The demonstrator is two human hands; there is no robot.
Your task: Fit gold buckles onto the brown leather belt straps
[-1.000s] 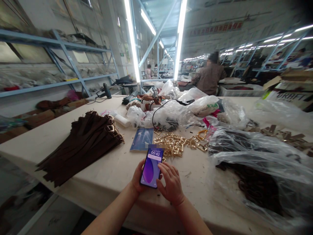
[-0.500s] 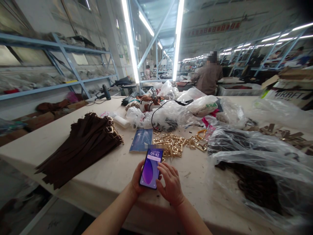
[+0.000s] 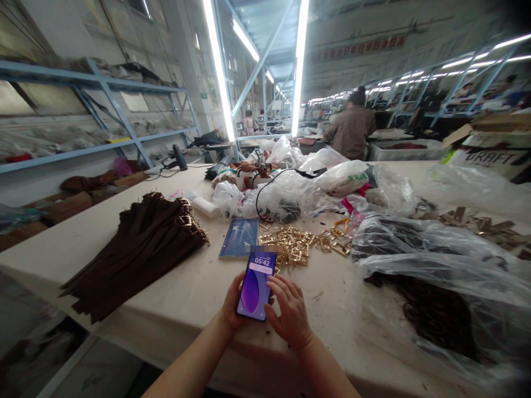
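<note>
A smartphone (image 3: pixel 254 293) with a lit purple screen showing 05:42 is held upright above the table. My left hand (image 3: pixel 233 301) is closed around its left side, with the fingers partly hidden behind it. At the phone's right edge is my right hand (image 3: pixel 288 312), its fingers stretched out and apart, the fingertips near or on the screen; I cannot tell if they touch. Just beyond the phone lie a blue booklet (image 3: pixel 239 237) and a heap of gold-coloured metal buckles (image 3: pixel 296 246).
Dark brown straps with buckles (image 3: pixel 136 254) are stacked on the table (image 3: pixel 186 304) to the left. Clear plastic bags (image 3: pixel 423 243) cover the right side, one holding dark brown pieces. More bags (image 3: pixel 290 190) and a heat gun (image 3: pixel 177 159) sit farther back. A person (image 3: pixel 352 127) stands beyond.
The view has shifted very slightly. Both hands and the phone keep the same position, and the screen still shows the same picture.
</note>
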